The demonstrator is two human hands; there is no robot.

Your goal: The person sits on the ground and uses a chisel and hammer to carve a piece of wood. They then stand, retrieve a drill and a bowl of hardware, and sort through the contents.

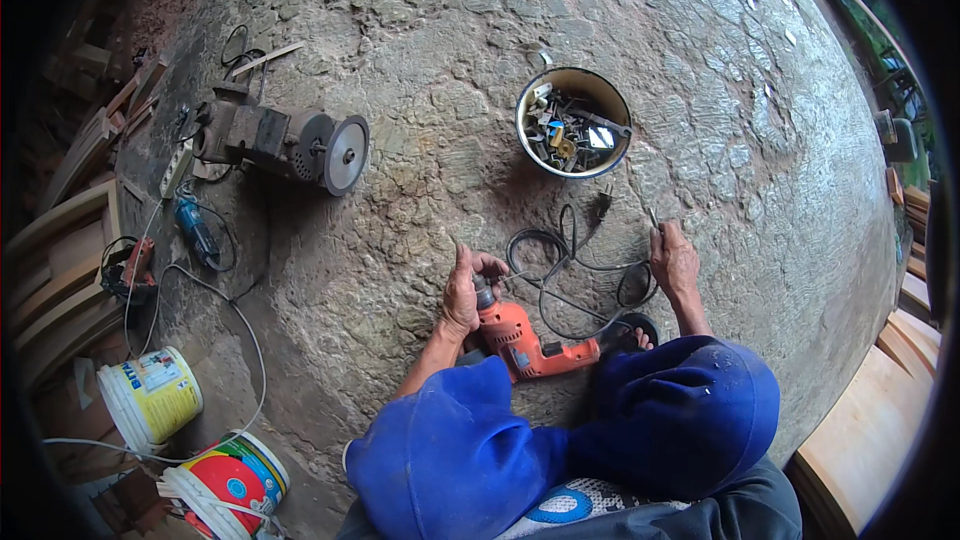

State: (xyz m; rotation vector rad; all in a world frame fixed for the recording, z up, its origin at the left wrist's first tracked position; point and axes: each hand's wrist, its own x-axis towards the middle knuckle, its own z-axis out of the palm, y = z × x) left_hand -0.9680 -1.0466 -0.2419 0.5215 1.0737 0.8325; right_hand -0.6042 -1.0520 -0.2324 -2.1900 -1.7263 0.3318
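An orange electric drill (520, 340) lies on its side between my knees, its dark chuck (485, 295) toward the left. My left hand (464, 292) curls round the chuck, thumb up and fingers bent over its far side. To the right, my right hand (676, 262) pinches a thin metal piece (653, 216) that sticks up past the fingertips; its exact kind is too small to tell. The drill's black cord (545, 290) lies in loose loops between my hands, its plug (603, 204) just beyond them.
Beyond the cord stands an enamel pot (522, 130) of mixed metal bits. At left are a machine with a cutting disc (347, 156), a blue power tool (196, 230) and two paint buckets (150, 400) (235, 485). Wooden boards (870, 430) lie at right on rough ground (420, 70).
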